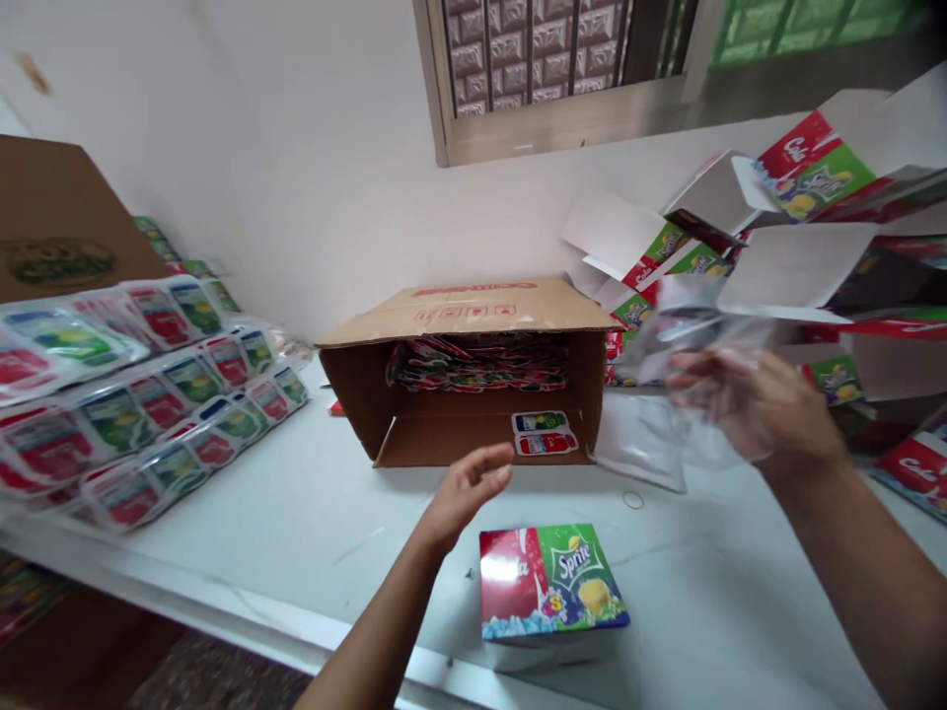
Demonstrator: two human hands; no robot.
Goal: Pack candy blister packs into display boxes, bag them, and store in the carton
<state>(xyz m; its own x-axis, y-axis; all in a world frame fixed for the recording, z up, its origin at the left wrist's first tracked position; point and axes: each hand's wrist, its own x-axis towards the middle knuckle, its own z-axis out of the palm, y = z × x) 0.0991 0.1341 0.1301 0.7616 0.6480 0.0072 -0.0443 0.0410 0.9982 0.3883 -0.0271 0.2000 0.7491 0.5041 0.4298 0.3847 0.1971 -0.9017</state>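
My left hand point(466, 490) reaches forward over the white counter, fingers apart and empty, toward the cardboard box point(473, 380) lying on its side. Inside the box is a stack of flat printed packs point(477, 362), and two small sachets point(544, 433) lie on its lower flap. My right hand point(755, 399) is raised at the right, fingers closed on a clear plastic bag point(681, 394), which is blurred. A small red and green Sprite carton point(547, 592) stands on the counter just below my left hand.
Rows of bagged sachet packs point(140, 394) cover the left of the white counter point(296, 523). A heap of flat unfolded cartons point(799, 237) fills the right. A rubber band point(633, 500) lies near the box. A window point(592, 69) is above.
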